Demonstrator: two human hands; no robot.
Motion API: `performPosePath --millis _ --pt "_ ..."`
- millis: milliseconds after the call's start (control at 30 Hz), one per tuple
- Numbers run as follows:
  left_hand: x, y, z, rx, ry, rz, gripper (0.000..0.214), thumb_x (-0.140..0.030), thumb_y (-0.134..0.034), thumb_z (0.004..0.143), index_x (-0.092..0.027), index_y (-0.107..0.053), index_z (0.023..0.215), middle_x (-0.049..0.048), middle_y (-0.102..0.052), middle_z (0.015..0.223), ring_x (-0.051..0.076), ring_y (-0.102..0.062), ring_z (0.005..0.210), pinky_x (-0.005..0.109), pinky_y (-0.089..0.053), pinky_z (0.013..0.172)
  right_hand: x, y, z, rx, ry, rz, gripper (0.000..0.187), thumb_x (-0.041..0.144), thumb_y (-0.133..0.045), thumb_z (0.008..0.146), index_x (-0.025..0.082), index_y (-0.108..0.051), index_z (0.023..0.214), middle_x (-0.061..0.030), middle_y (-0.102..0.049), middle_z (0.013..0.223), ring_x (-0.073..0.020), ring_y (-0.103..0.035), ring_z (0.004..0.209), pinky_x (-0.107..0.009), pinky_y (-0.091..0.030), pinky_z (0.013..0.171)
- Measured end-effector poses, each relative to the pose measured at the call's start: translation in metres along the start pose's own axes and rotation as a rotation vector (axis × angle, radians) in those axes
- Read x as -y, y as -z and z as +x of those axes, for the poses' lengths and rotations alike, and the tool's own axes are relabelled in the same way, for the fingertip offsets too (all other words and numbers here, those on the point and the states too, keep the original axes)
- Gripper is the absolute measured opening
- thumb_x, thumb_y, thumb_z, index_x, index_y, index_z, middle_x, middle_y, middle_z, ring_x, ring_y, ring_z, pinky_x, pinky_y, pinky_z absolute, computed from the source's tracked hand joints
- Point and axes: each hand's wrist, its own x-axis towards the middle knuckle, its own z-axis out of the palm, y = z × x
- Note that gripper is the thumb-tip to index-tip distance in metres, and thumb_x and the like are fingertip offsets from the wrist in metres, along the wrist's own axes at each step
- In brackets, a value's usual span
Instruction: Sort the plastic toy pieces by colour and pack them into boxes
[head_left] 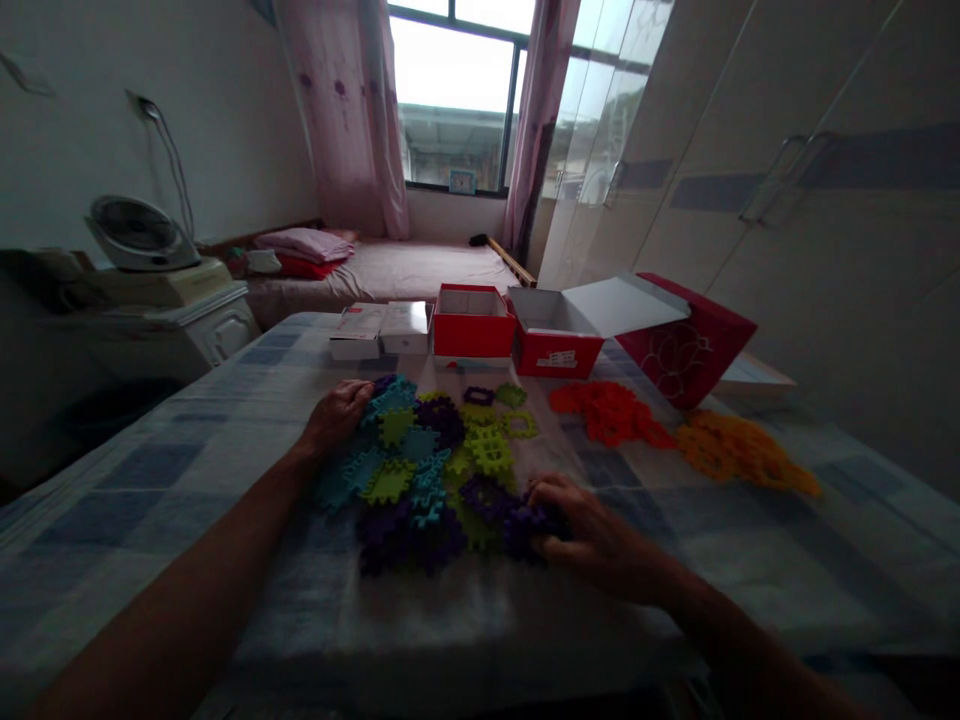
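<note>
A pile of foam-like puzzle pieces with notched edges lies on the table before me. It mixes teal pieces (427, 488), lime green pieces (491, 450) and dark purple pieces (412, 535). At the pile's far left edge is my left hand (341, 412), its fingers curled in beside a purple piece (385, 384) and teal ones; what it grips, if anything, is hidden. My right hand (581, 525), at the near right side of the pile, has thumb and fingers closed round a purple puzzle piece (523, 530). Some pieces, such as a green square frame (519, 425), have open centres.
Right of the pile lie red-orange pieces (611, 412) and orange pieces (739, 452). Behind stand white boxes (405, 330), a red box (472, 325), an open red box (555, 350) and a tilted dark red box (686, 345). A checked cloth (187, 480) covers the table.
</note>
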Motion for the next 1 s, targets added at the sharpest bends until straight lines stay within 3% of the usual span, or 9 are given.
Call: performPosePath --millis 100,233,300,400,667,900,1000 --pt "0.001 0.000 0.000 0.005 -0.009 -0.002 0.060 -0.051 -0.023 0.083 -0.011 -0.061 0.108 0.0125 -0.059 0.116 0.022 -0.053 0.109 0.030 -0.038 0.097 -0.001 -0.003 -0.005 -0.072 -0.051 0.088 0.024 0.020 -0.054 0.075 0.020 -0.052 0.099 -0.0035 -0.057 0.099 -0.0165 -0.054 0.091 -0.031 -0.041 0.083" --pt "-0.002 0.001 0.000 0.004 0.019 0.004 0.059 -0.050 -0.024 0.083 -0.013 -0.061 0.109 0.0116 -0.060 0.117 0.022 -0.053 0.109 0.030 -0.037 0.098 -0.002 0.001 -0.007 -0.157 -0.170 0.393 0.042 0.021 -0.054 0.076 0.019 -0.045 0.117 -0.0039 -0.059 0.097 -0.0155 -0.056 0.082 -0.030 -0.044 0.075" --pt "-0.003 0.001 -0.001 0.010 0.023 -0.001 0.059 -0.049 -0.024 0.083 -0.011 -0.061 0.109 0.0122 -0.059 0.117 0.022 -0.053 0.109 0.030 -0.038 0.098 0.001 0.004 -0.003 -0.122 -0.199 0.502 0.033 0.027 -0.052 0.079 0.017 -0.051 0.110 -0.0042 -0.059 0.092 -0.0150 -0.056 0.078 -0.029 -0.044 0.070" --pt "-0.001 0.001 -0.001 0.009 0.019 -0.004 0.060 -0.049 -0.025 0.083 -0.009 -0.061 0.110 0.0129 -0.059 0.117 0.023 -0.053 0.109 0.030 -0.038 0.098 0.011 0.002 0.010 -0.076 -0.200 0.436 0.021 0.031 -0.051 0.080 0.016 -0.057 0.093 -0.0029 -0.058 0.084 -0.0151 -0.054 0.076 -0.028 -0.042 0.069" --pt "0.003 -0.002 0.001 0.002 -0.010 -0.004 0.061 -0.051 -0.024 0.083 -0.011 -0.061 0.110 0.0126 -0.059 0.116 0.023 -0.053 0.109 0.031 -0.038 0.098 0.027 -0.024 0.026 -0.192 -0.138 0.117 0.018 0.025 -0.052 0.080 0.017 -0.053 0.096 -0.0043 -0.054 0.093 -0.0189 -0.049 0.092 -0.034 -0.037 0.084" --pt "-0.003 0.001 -0.001 0.014 0.013 0.011 0.060 -0.050 -0.025 0.082 -0.011 -0.061 0.110 0.0124 -0.059 0.117 0.022 -0.054 0.109 0.029 -0.038 0.098 0.027 -0.035 0.021 -0.331 -0.001 0.159 0.020 0.012 -0.057 0.072 0.019 -0.050 0.089 -0.0060 -0.047 0.107 -0.0177 -0.048 0.099 -0.031 -0.039 0.086" --pt "-0.002 0.001 0.000 0.003 0.007 0.013 0.060 -0.050 -0.025 0.082 -0.011 -0.061 0.110 0.0123 -0.059 0.117 0.022 -0.054 0.109 0.029 -0.038 0.098 0.026 -0.041 0.017 -0.356 0.004 0.176 0.023 0.012 -0.056 0.071 0.020 -0.049 0.092 -0.0052 -0.050 0.106 -0.0170 -0.050 0.097 -0.030 -0.040 0.083"
